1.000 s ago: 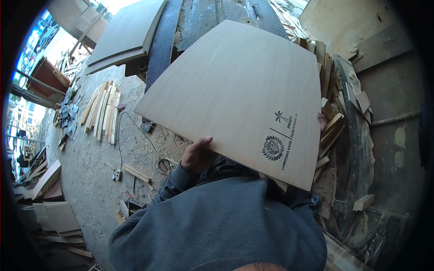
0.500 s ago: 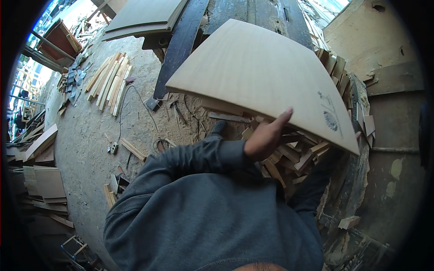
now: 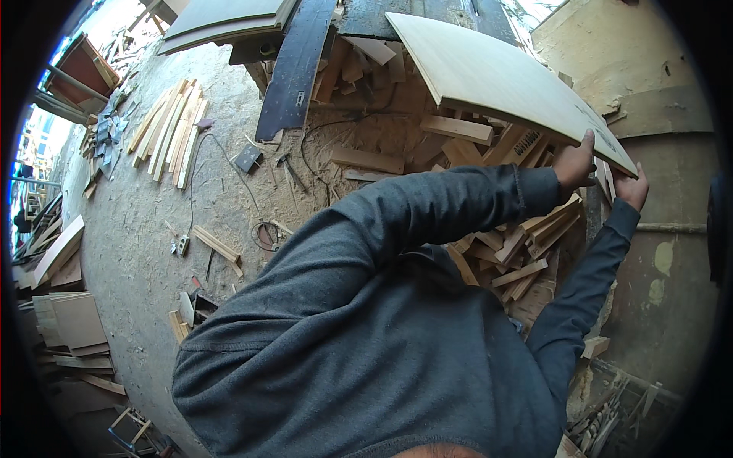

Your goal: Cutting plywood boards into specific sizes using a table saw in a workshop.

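Observation:
A pale plywood sheet (image 3: 496, 72) slants across the upper right, its far end over the dark workbench (image 3: 366, 19). My left hand (image 3: 574, 163) grips the near edge, thumb on the upper face and fingers underneath. At the sheet's near right corner my right hand (image 3: 631, 187) is closed round the edge, its fingers partly hidden by the board. Below the sheet lies a heap of wood offcuts (image 3: 527, 244), and a short block (image 3: 456, 130) shows just under its left edge.
Long wood strips (image 3: 169, 133) lie on the dusty floor at left, with a hammer (image 3: 291, 173) and a cable nearer the middle. Stacked boards (image 3: 225, 23) rest at the upper left. A panel wall (image 3: 664, 183) stands close on the right.
Both hands have carried the plywood sheet to the right and tilted it, uncovering the offcuts and sawdust under the bench. My right hand has come into clear view at the corner.

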`<state>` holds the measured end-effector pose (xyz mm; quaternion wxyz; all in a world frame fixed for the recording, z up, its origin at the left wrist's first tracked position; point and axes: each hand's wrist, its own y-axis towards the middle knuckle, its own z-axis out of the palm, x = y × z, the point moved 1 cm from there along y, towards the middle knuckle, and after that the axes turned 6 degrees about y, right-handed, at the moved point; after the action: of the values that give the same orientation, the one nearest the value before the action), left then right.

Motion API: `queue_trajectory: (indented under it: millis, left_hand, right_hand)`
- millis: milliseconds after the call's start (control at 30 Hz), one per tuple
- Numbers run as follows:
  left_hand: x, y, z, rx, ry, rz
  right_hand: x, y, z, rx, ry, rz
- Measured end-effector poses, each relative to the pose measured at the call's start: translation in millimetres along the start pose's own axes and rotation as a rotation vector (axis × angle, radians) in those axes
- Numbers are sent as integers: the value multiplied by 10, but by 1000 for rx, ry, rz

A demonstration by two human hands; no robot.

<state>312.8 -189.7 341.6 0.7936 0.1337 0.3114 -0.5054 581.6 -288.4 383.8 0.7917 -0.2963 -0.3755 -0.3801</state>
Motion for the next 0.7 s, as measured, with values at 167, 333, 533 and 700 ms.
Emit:
queue_trajectory:
  millis: [167,333,533,700]
  left_hand:
    - [-151,39,218,119,-1,-34]
    - [-430,66,90,100,-41,34]
    - [-507,21,118,71,-60,46]
    - [-433,-25,166,60,-16,-13]
  right_hand:
    - [388,140,-156,-51,65,-18]
    - [213,-19,287,9,93,35]
    - [278,-176,464,-50,202,163]
    - [302,-151,309,-96,209,110]
